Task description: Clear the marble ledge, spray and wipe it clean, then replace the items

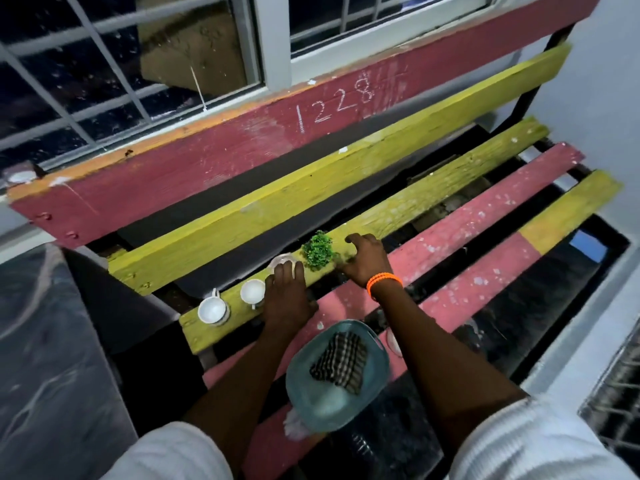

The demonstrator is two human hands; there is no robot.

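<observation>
Two white cups [211,309] [252,291] stand on the yellow seat slat [433,199] of a painted bench. A third white cup or saucer [283,261] sits on the same slat, with the fingers of my left hand [285,296] resting over it. A small green artificial plant [317,251] stands just right of it. My right hand [363,259], with an orange band at the wrist, lies beside the plant on its right, fingers curled on the slat. A teal basin [311,407] holding a checked cloth [341,365] sits on the pink slat below my hands.
The dark marble ledge [52,358] is at the lower left. A window with white bars [104,64] rises behind the bench back, chalked "1228". A white cup [20,176] sits on the sill at far left. White walls close in on the right.
</observation>
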